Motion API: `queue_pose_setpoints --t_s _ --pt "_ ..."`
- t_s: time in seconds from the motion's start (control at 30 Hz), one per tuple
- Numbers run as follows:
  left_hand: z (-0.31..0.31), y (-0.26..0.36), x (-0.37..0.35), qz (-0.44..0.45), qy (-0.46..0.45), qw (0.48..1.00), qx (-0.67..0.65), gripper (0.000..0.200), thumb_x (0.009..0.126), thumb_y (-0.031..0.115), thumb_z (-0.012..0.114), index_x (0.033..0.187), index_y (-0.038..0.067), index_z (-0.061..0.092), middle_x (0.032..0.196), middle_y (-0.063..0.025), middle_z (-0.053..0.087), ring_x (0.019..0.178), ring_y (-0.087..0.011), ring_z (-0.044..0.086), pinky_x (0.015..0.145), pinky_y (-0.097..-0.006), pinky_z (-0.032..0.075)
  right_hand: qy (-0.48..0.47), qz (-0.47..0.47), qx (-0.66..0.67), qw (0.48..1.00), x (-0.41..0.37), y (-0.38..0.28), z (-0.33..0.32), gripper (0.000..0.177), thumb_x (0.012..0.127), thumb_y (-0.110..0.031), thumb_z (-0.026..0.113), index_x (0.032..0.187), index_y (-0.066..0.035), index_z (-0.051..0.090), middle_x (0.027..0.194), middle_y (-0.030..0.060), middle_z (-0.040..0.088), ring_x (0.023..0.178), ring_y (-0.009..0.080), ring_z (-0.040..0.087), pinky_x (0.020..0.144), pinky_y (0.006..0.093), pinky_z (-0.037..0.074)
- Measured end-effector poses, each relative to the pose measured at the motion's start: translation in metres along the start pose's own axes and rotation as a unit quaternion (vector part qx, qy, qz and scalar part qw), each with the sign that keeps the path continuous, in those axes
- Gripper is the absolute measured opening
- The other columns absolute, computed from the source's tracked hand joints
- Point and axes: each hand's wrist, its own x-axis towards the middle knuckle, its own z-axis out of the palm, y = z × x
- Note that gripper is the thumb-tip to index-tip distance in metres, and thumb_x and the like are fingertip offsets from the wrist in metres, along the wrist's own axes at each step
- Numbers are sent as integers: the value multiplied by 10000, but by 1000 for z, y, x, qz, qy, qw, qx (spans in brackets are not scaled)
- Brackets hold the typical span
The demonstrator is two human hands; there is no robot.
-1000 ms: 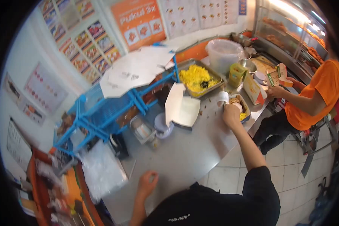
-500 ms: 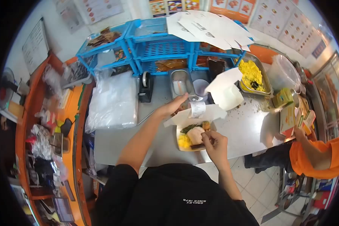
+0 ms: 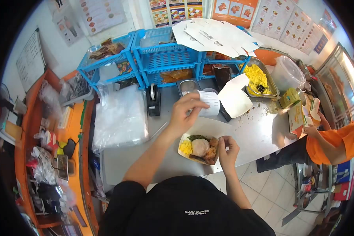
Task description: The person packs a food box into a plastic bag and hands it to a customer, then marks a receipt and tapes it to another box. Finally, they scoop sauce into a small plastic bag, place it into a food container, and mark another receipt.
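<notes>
My left hand (image 3: 185, 112) pinches a curled white receipt (image 3: 209, 103) above the far side of the counter. Below it stands a paper food box (image 3: 207, 125) with its lid raised. Inside lie a pale round mound (image 3: 200, 147) that looks like rice, yellow scrambled egg (image 3: 185, 148), dark greens (image 3: 197, 137) and browned fried pieces (image 3: 211, 152). My right hand (image 3: 228, 152) is closed on the right wall of this box, thumb and fingers at its rim. A second open paper box (image 3: 235, 103) stands behind, to the right of the receipt.
Blue stacked baskets (image 3: 167, 59) line the back, topped with flat box blanks (image 3: 216, 33). Clear plastic bags (image 3: 120, 116) and a black tape dispenser (image 3: 153, 100) lie left. A metal tray of egg (image 3: 259, 78) stands back right. A person in orange (image 3: 332, 145) holds cartons at right.
My left hand has lifted the receipt up from behind the food box. My right hand has moved from over the food to the box's right wall. The view has shifted slightly.
</notes>
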Motion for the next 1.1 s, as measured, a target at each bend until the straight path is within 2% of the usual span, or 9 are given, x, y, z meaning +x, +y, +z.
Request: queue_pose_setpoints --t_s 0.13,0.27,0.3,0.43,0.57,0.8,0.87,1.0,1.1 --pt "-15 36 -37 23 82 996 26 312 803 -83 539 1089 4 627 1076 -147 598 975 -224 587 824 -279 448 -8 21 -43 999 -8 -2 -6 96 838 -58 599 770 10 599 616 56 579 558 119 499 551 259 409" --pt "-32 49 -72 -31 144 985 -87 346 813 -94 525 1150 -45 588 1184 -185 557 1051 -233 556 879 -292 426 -13 63 -232 971 -34 83 -8 338 888 -218 542 1102 42 530 1077 236 569 961 286 563 826 387 444" --pt "-36 49 -78 -24 142 986 -83 346 813 -94 525 1150 -45 588 1184 -185 557 1051 -233 556 879 -292 426 -104 197 -162 961 -34 89 -11 505 914 -286 491 1259 74 412 1237 283 467 1150 340 473 967 404 377" --pt "-53 46 -96 3 136 987 -80 359 824 -97 511 1176 -52 568 1217 -183 536 1089 -227 537 910 -290 413 -128 166 -21 978 -45 123 14 550 932 -305 465 1342 47 359 1295 265 449 1228 341 434 1025 379 343" --pt "-62 51 -107 0 158 984 -82 343 836 -89 506 1169 -49 573 1203 -181 542 1076 -220 545 905 -286 419 -154 193 32 969 -36 102 35 462 913 -261 503 1276 19 447 1215 218 503 1091 312 521 922 376 421" --pt "-100 85 -152 -79 232 959 -146 428 789 -133 500 1213 -73 515 1202 -165 538 1072 -206 552 901 -293 437 -32 -10 -9 999 -15 12 71 169 809 -13 580 970 0 533 899 99 540 731 168 528 645 286 433" --pt "-113 88 -176 -182 351 836 -381 480 753 -166 488 1226 -84 487 1193 -151 536 1012 -189 583 863 -284 470 -79 -15 73 994 -14 -11 86 156 800 3 577 951 -6 538 835 78 553 680 162 522 636 269 429" --pt "-121 6 -295 -440 217 869 67 398 787 49 611 1182 35 565 1188 -115 553 1020 -211 557 907 -321 427 -244 -114 31 963 -38 -43 126 170 795 -15 594 960 -6 550 816 88 588 712 195 565 656 295 451" --pt "-142 -25 -349 -327 55 866 373 397 763 124 645 1151 59 593 1252 -132 505 1099 -279 484 962 -396 359 -501 -177 -77 844 -78 -53 169 221 808 -74 568 1013 9 566 947 148 606 816 250 609 711 313 484"
